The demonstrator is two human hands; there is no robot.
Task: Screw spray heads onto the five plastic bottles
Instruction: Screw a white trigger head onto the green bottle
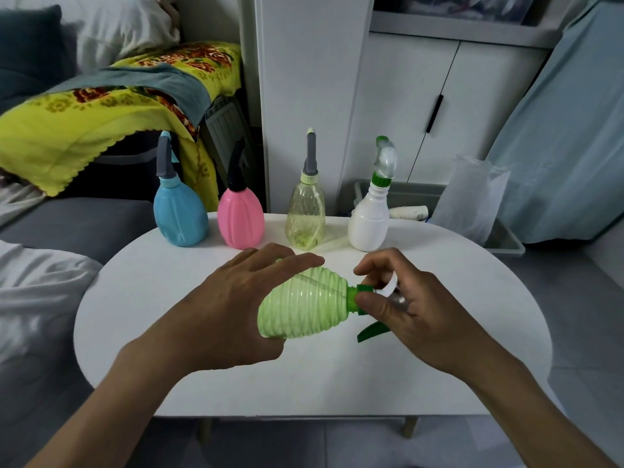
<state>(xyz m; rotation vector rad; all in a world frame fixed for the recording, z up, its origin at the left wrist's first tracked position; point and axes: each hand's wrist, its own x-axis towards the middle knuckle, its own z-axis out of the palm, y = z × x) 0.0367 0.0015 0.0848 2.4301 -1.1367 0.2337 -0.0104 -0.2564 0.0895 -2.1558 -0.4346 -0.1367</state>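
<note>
A ribbed light-green bottle [304, 307] lies tilted on its side above the white table [456, 366], neck pointing right. My left hand [233, 309] grips its body. My right hand [405, 307] pinches the dark green collar of the spray head [363, 298] at the bottle's neck; its green trigger sticks out below my fingers. Along the table's far edge stand a blue bottle [180, 216], a pink bottle [240, 217], a clear yellowish bottle [305, 219] and a white bottle [368, 224], each upright with a spray head on top.
A grey bin [506, 243] with paper cups and a plastic bag sits behind the table at the right. White cabinet doors stand beyond it. A sofa with a yellow floral blanket [67, 130] is to the left.
</note>
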